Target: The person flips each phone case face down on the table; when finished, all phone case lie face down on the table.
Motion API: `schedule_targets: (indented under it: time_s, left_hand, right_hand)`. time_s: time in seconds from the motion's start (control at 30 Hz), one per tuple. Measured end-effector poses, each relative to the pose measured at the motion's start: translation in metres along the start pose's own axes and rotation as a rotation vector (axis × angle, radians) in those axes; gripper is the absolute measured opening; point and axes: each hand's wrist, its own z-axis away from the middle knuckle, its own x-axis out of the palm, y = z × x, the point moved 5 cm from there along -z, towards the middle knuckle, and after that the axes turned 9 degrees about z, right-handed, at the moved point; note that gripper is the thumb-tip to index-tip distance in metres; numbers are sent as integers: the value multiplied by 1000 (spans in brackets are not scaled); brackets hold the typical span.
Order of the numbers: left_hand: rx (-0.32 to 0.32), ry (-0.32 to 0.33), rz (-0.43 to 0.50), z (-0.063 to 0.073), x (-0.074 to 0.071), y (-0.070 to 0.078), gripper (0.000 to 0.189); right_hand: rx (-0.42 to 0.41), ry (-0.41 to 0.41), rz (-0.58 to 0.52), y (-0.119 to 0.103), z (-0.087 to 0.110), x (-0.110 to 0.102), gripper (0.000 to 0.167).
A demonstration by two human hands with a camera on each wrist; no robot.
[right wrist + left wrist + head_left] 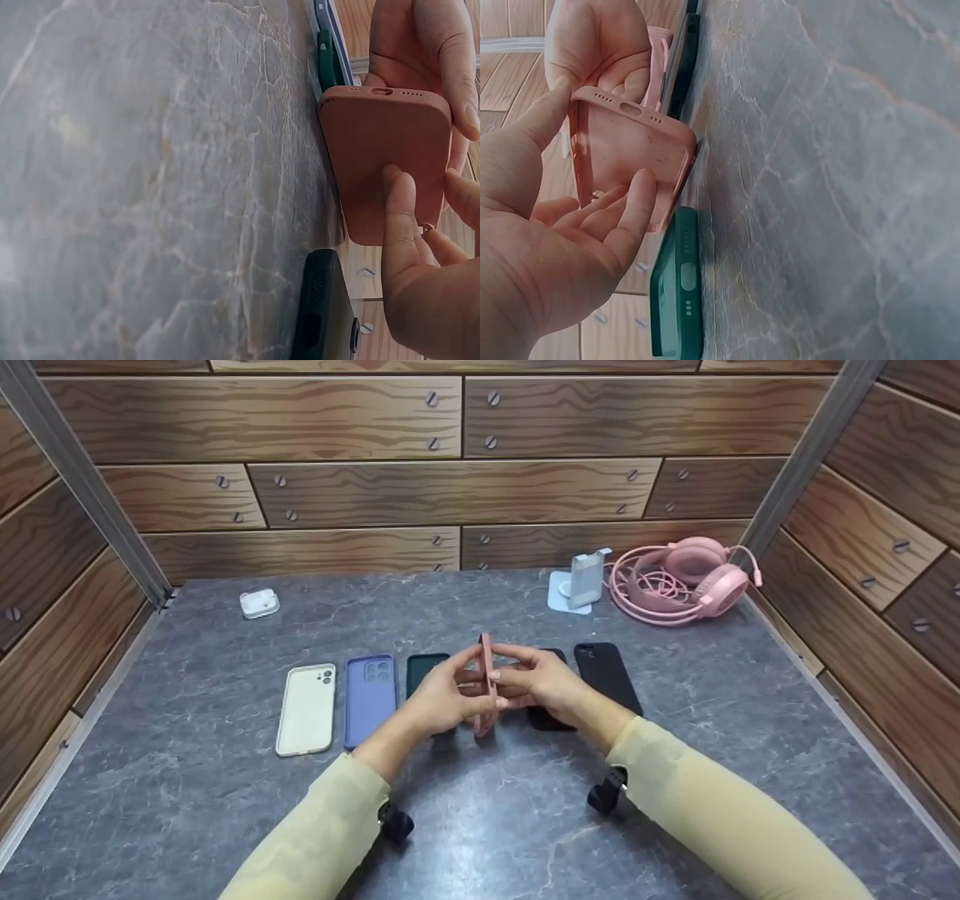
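Observation:
A pink phone case stands on its long edge, held between both hands near the middle of the table. My left hand grips it from the left; in the left wrist view its fingertips reach into the hollow inner side of the case, with the thumb at the upper edge. From the right, my right hand holds it, fingertips against the plain outer back. Partly behind the left hand lies a dark green phone case. A black phone case is partly covered by the right hand.
In the same row lie a cream case, a purple-blue case and another black case. Farther back are a small white case, a pale blue stand and pink headphones with a coiled cable. Wood-patterned walls enclose the table.

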Motion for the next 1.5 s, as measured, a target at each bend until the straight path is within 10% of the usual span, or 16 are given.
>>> schedule_targets:
  time_s: [0.7, 1.5]
  left_hand:
    - [-86, -38, 280, 3, 2, 7, 96]
    - [18, -88, 484, 13, 9, 10, 99]
  right_hand:
    - [-11, 22, 42, -2, -1, -3, 58]
    - [34, 194, 261, -4, -1, -12, 56]
